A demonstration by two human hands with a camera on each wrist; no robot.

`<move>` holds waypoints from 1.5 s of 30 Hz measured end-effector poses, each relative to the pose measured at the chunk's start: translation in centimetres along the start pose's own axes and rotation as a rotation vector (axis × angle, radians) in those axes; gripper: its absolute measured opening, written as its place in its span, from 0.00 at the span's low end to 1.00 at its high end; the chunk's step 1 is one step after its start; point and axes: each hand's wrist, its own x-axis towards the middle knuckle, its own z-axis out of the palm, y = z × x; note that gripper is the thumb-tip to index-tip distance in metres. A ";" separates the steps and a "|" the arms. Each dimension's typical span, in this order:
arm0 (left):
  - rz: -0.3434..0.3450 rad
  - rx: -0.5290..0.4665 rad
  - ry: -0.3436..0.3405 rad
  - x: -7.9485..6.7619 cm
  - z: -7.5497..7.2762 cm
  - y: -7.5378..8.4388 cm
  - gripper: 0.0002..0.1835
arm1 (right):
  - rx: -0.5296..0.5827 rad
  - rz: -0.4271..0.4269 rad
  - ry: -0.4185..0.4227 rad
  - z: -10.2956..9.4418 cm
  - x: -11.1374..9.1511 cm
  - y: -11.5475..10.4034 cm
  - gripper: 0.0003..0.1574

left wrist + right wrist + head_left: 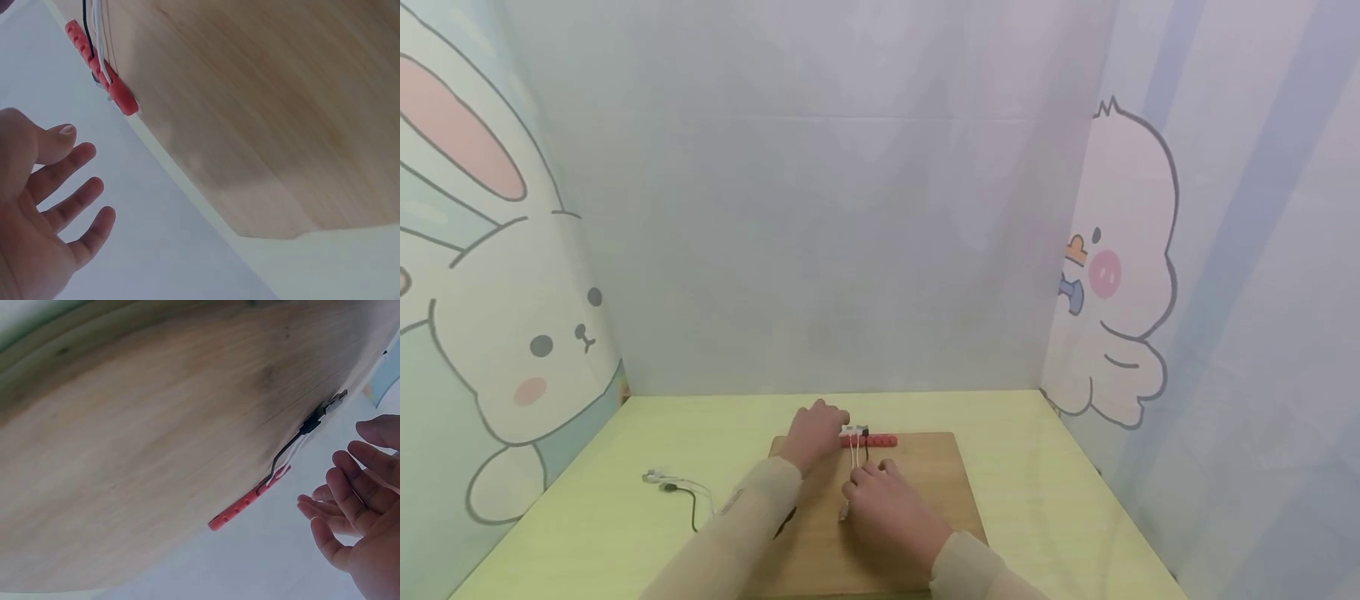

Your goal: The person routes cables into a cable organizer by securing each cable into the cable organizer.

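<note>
Cream-sleeved, the left hand (815, 435) is held by the left end of a red cable holder (240, 509), its fingers loosely bent and spread, with nothing seen gripped. Another cream sleeve (966, 567) is worn on the right arm, and the right hand (891, 500) is held low over the near stretch of the cables. Its fingers are parted and slightly curved in the right wrist view, with nothing pinched between them.

Just beside the right hand, a black USB plug (310, 424) with a metal tip is shown on a black cable (284, 453). White cables (99, 44) are laid alongside the black one, and all of these are seated in the slots of the holder. Small connectors (850, 430) are stuck out past its far side.

The holder is set along the far edge of a wooden board (917, 492), which is laid on a pale yellow counter (1030, 492). To the left of the board, a loose white cable (700, 487) and a dark plug (670, 487) are placed near each other.

Behind, a plain grey backdrop (820, 250) is hung; a cartoon rabbit (497, 333) is printed on the left wall and a chick (1131, 308) on the right.
</note>
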 end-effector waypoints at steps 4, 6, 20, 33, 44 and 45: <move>-0.013 0.001 -0.006 -0.8 0.0 -1.1 0.10 | 0.001 -0.018 -0.039 -0.2 0.6 -0.4 0.10; -0.023 -0.003 -0.012 -1.4 -0.1 -1.7 0.09 | -0.002 -0.032 -0.059 -0.2 1.0 -0.6 0.10; -0.087 -0.024 -0.040 -6.5 -2.1 -6.2 0.09 | -0.045 -0.090 -0.070 -1.7 3.2 -3.5 0.12; -0.171 -0.103 -0.052 -12.2 -4.3 -11.0 0.08 | -0.057 -0.124 -0.051 -2.4 5.2 -6.4 0.10; -0.390 -0.220 -0.191 -16.0 -2.7 -16.1 0.09 | -0.055 -0.163 -0.031 -2.5 6.3 -10.2 0.21; -0.403 -0.223 -0.195 -16.1 -2.5 -16.5 0.08 | -0.047 -0.166 -0.047 -2.4 6.5 -10.6 0.25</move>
